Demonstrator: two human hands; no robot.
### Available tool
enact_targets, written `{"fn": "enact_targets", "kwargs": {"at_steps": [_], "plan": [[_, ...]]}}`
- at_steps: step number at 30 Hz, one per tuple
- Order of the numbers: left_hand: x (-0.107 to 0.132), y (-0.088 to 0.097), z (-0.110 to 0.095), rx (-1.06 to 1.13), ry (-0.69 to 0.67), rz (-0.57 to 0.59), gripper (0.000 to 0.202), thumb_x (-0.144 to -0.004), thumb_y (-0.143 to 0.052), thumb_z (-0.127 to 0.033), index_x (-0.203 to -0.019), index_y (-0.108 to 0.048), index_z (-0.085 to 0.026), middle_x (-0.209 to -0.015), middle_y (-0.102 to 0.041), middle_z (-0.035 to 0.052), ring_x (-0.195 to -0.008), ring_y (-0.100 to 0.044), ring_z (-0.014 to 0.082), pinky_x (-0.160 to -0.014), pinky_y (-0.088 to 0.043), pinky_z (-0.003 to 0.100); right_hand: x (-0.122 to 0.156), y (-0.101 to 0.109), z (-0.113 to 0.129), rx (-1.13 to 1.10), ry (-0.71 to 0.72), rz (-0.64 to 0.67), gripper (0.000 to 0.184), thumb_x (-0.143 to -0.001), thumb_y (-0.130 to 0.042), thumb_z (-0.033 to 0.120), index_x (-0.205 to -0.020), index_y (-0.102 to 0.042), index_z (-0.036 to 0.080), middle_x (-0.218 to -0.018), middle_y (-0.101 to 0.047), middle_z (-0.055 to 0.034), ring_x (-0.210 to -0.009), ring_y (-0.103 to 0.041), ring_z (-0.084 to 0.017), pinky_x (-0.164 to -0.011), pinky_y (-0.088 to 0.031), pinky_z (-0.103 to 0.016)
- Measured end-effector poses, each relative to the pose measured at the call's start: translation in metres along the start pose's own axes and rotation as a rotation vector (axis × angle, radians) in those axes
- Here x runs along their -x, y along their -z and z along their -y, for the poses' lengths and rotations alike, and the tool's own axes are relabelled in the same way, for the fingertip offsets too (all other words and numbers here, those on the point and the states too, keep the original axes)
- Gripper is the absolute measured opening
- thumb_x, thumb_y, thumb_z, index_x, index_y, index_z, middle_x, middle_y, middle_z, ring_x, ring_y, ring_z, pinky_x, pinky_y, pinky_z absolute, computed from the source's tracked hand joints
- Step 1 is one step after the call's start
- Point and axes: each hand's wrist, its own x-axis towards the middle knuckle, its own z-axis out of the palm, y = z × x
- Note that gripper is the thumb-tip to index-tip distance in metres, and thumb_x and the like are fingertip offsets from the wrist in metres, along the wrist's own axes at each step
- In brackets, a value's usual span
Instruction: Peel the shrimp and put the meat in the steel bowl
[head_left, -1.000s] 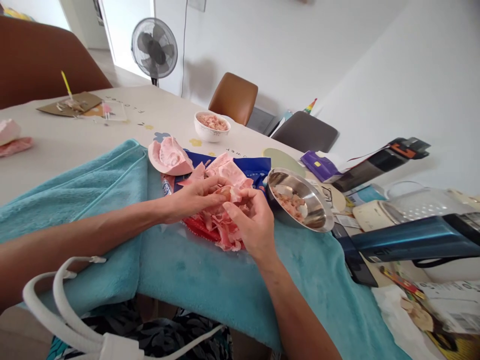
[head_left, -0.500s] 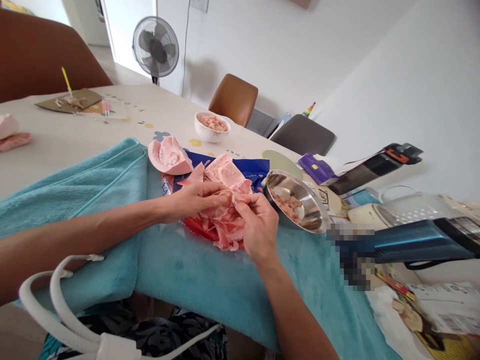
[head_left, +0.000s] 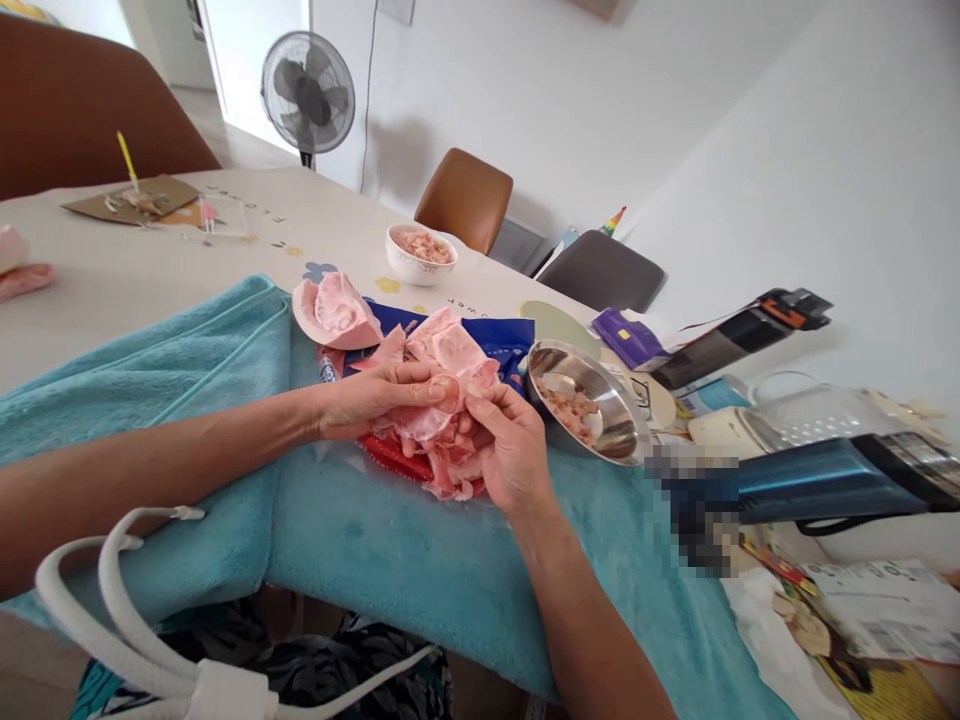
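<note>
A heap of pale pink peel pieces [head_left: 439,430] lies on a blue and red bag [head_left: 499,340] spread over a teal towel [head_left: 225,400]. My left hand [head_left: 375,398] and my right hand [head_left: 504,445] meet above the heap, fingers pinched on one small pink piece [head_left: 450,388] between them. A steel bowl [head_left: 592,375] with pinkish bits stands just right of my right hand. A larger curved pink rind [head_left: 337,312] rests behind the heap.
A white bowl [head_left: 418,252] of pink bits sits further back on the table. Right of the steel bowl lie a purple packet [head_left: 626,338], a dark blue flask [head_left: 817,485], a clear jug and papers. A fan [head_left: 307,90] and brown chairs stand beyond.
My right hand has drawn in toward my left, and both now pinch the small piece closer over the heap. The view shifted slightly.
</note>
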Motion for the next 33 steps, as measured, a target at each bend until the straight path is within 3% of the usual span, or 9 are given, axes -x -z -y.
{"fn": "enact_targets", "kwargs": {"at_steps": [5,9,12,16,20,26,30,33], "plan": [[-0.001,-0.002,0.001,-0.010,-0.015,-0.130,0.016,-0.082,-0.070,-0.031,-0.085,-0.064,-0.017,-0.079,-0.061,0.0002,-0.068,-0.062,0.0110,-0.055,-0.050,0.018,-0.001,0.004,-0.003,0.165,0.171,-0.089,0.017,-0.069,-0.069,0.019,-0.084,-0.061,0.020,-0.074,-0.066,0.0029,-0.066,-0.060,-0.011,-0.061,-0.050,-0.023],[0.000,-0.004,-0.001,-0.073,-0.039,-0.143,0.018,-0.081,-0.071,-0.032,-0.079,-0.061,-0.017,-0.078,-0.059,0.0003,-0.066,-0.059,0.0097,-0.053,-0.048,0.016,-0.002,0.009,-0.005,0.486,0.602,-0.248,0.014,-0.076,-0.064,0.018,-0.090,-0.064,0.022,-0.088,-0.065,0.0007,-0.072,-0.057,-0.012,-0.068,-0.050,-0.028],[0.000,-0.004,-0.001,-0.129,-0.042,-0.103,0.019,-0.083,-0.068,-0.034,-0.080,-0.060,-0.017,-0.073,-0.056,-0.0009,-0.061,-0.057,0.0088,-0.050,-0.046,0.016,-0.002,0.011,-0.006,0.738,0.785,-0.174,0.014,-0.081,-0.064,0.020,-0.094,-0.065,0.025,-0.092,-0.065,0.0002,-0.081,-0.059,-0.014,-0.079,-0.050,-0.032],[0.001,-0.003,0.001,-0.172,-0.013,-0.041,0.021,-0.086,-0.064,-0.038,-0.093,-0.062,-0.018,-0.075,-0.058,-0.0005,-0.061,-0.060,0.0112,-0.049,-0.047,0.018,-0.001,0.010,-0.007,0.760,0.674,-0.029,0.014,-0.085,-0.061,0.020,-0.096,-0.066,0.026,-0.100,-0.066,-0.0006,-0.087,-0.062,-0.014,-0.078,-0.052,-0.030],[0.002,-0.003,0.002,-0.221,0.006,-0.031,0.028,-0.087,-0.062,-0.038,-0.108,-0.063,-0.019,-0.080,-0.062,0.0013,-0.062,-0.061,0.0122,-0.050,-0.049,0.020,0.000,0.009,-0.006,0.664,0.522,-0.014,0.012,-0.083,-0.062,0.020,-0.093,-0.066,0.025,-0.091,-0.068,0.0016,-0.074,-0.063,-0.012,-0.068,-0.052,-0.027],[0.003,-0.001,0.005,-0.207,0.040,-0.046,0.039,-0.087,-0.064,-0.040,-0.122,-0.063,-0.024,-0.087,-0.067,0.0033,-0.067,-0.064,0.0131,-0.054,-0.051,0.021,-0.001,0.014,-0.003,0.661,0.497,-0.036,0.006,-0.082,-0.064,0.022,-0.087,-0.068,0.024,-0.085,-0.068,0.0018,-0.075,-0.063,-0.013,-0.072,-0.052,-0.028],[0.002,0.001,0.005,-0.140,0.066,-0.010,0.036,-0.088,-0.063,-0.036,-0.121,-0.064,-0.023,-0.084,-0.068,0.0040,-0.065,-0.064,0.0128,-0.052,-0.048,0.019,0.000,0.014,-0.001,0.696,0.530,-0.088,0.004,-0.081,-0.066,0.024,-0.082,-0.070,0.023,-0.080,-0.068,0.0020,-0.073,-0.062,-0.013,-0.073,-0.052,-0.028],[0.002,0.001,0.002,-0.061,0.069,0.002,0.022,-0.087,-0.064,-0.029,-0.106,-0.070,-0.019,-0.084,-0.069,0.0038,-0.069,-0.064,0.0118,-0.056,-0.048,0.018,0.001,0.012,0.002,0.527,0.399,-0.067,0.005,-0.080,-0.068,0.027,-0.080,-0.069,0.022,-0.070,-0.066,0.0025,-0.063,-0.061,-0.012,-0.062,-0.054,-0.027]]}}
